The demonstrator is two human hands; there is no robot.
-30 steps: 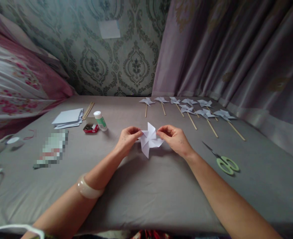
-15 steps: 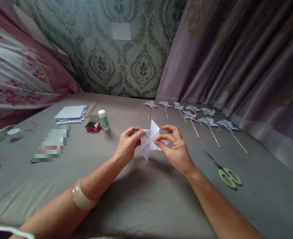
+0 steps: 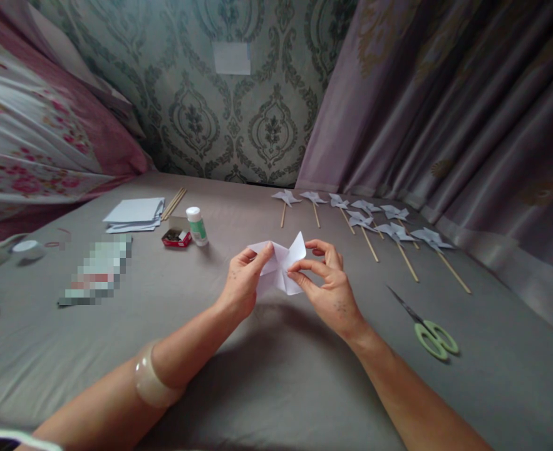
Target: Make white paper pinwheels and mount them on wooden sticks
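Both my hands hold a white folded paper pinwheel [image 3: 280, 265] just above the grey sheet [image 3: 276, 351]. My left hand [image 3: 242, 283] grips its left side, forefinger stretched along a flap. My right hand [image 3: 329, 289] pinches the middle of the paper between thumb and forefinger, the other fingers curled behind. A pale bangle [image 3: 148, 379] circles my left forearm.
Several finished paper pinwheels on wooden sticks [image 3: 365, 220] lie in a row at the back right. Green-handled scissors [image 3: 430, 334] rest to the right. At the back left are a paper stack [image 3: 134, 214], wooden sticks [image 3: 175, 202], a red pin box [image 3: 176, 237] and a glue bottle [image 3: 196, 225].
The pinwheel has been lifted off the sheet and turned in my hands. My right hand moved from its right tip to its middle, and the flaps now spread differently.
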